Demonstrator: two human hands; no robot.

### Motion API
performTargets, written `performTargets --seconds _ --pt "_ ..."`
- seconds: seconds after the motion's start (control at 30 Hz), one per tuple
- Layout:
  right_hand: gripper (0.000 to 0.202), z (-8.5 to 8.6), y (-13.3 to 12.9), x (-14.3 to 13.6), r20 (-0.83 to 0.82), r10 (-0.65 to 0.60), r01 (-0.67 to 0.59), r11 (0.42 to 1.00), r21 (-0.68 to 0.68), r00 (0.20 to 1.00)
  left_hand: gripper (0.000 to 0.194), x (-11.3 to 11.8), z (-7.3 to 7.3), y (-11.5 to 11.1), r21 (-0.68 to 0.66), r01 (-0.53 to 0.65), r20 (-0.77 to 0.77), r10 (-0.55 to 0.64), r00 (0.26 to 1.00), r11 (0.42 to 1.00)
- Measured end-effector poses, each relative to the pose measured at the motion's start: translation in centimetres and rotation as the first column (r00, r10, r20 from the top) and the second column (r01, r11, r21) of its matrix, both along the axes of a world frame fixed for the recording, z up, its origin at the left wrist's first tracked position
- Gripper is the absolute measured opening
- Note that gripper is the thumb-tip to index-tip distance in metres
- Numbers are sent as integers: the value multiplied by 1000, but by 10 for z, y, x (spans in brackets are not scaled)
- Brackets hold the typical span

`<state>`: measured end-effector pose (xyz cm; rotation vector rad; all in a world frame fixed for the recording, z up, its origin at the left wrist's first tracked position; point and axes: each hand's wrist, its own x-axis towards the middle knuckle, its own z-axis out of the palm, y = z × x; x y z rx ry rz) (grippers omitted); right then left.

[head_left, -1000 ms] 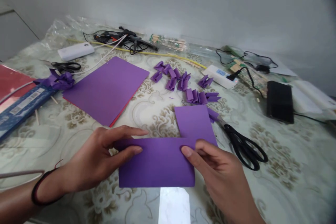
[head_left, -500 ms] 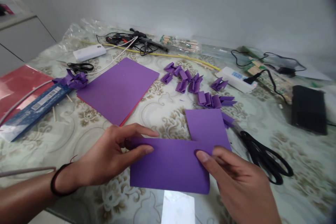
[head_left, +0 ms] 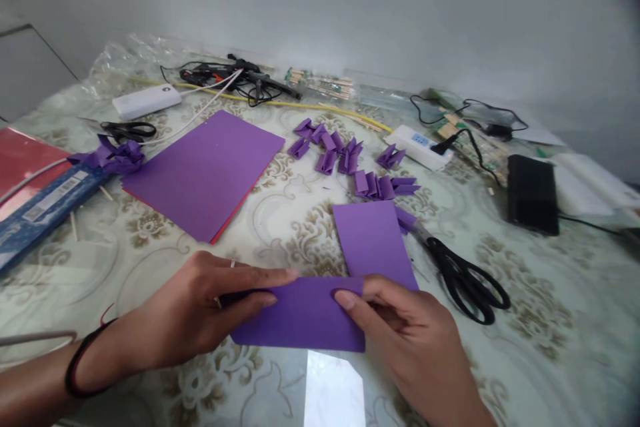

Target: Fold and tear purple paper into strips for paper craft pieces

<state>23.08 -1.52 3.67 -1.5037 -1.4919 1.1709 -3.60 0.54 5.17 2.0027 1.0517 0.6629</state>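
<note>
Both hands hold a rectangular purple sheet of paper (head_left: 305, 320) near the front of the table. My left hand (head_left: 200, 313) pinches its upper left part between thumb and fingers, the index finger lying along the top edge. My right hand (head_left: 407, 333) grips the upper right corner, thumb on the near face. Just behind lies another cut purple paper piece (head_left: 373, 237), partly hidden by the right hand and the held sheet. Black-handled scissors (head_left: 465, 280) rest to the right, their blades near a small purple strip. Several small folded purple paper pieces (head_left: 370, 183) sit farther back.
A stack of purple sheets (head_left: 205, 170) with red beneath lies left of centre. Farther left are a crumpled purple paper (head_left: 113, 155), a blue package (head_left: 45, 207) and smaller scissors (head_left: 130, 130). Behind stand a white power bank (head_left: 147, 101), a power strip (head_left: 420, 147) and a black box (head_left: 533, 193).
The held sheet's near edge now appears higher and the sheet looks shorter, tilted differently. My left index finger has come down onto its top edge. The whole view has shifted to the right.
</note>
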Motion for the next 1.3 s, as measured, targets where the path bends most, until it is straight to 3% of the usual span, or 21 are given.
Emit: performTargets --seconds 0.2,0.7,1.3 --pt "41 -5 2 4 6 79 -79 995 53 997 44 -3 -2 1 83 48 11 -49 999 995" --pt "38 6 7 -2 -149 101 -110 992 -55 984 49 -5 -8 1 -71 75 -29 -78 997 995" --pt "38 7 8 -7 -232 103 -127 988 -91 967 50 -4 -9 -2 -59 75 -71 -79 994 995"
